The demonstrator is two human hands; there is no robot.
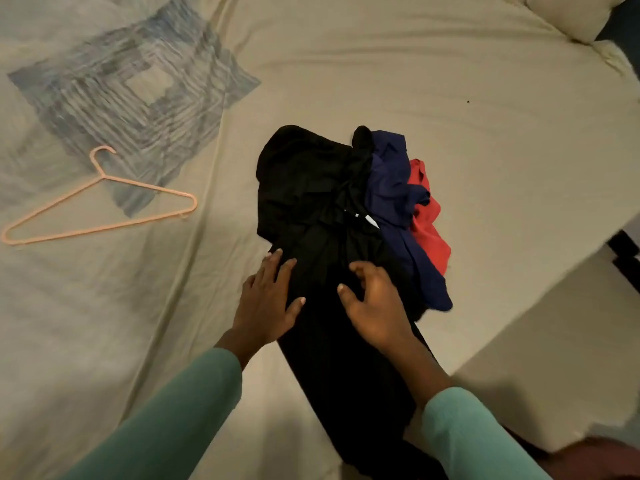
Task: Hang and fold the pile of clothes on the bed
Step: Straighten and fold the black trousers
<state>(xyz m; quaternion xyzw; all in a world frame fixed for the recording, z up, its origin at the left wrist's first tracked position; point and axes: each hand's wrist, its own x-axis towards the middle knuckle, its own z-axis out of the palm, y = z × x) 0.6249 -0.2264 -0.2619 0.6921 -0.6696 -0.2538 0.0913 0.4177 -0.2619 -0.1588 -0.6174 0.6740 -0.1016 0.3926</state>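
A pile of clothes lies in the middle of the bed [450, 98]. A black garment [311, 188] is on top and runs down toward me. Beside it on the right lie a navy garment [391, 188] and a red garment [429, 230]. My left hand [268, 299] lies flat on the black garment's left edge, fingers straight. My right hand [374, 303] rests on the black cloth with fingers bent; whether it pinches the fabric is unclear. A pink plastic hanger [100, 206] lies on the sheet far to the left, apart from the pile.
A blue-grey patterned square [131, 81] is printed on the beige sheet at the upper left. A pillow [571, 12] sits at the top right corner. The bed's edge runs diagonally at the right, with floor [554, 358] below it.
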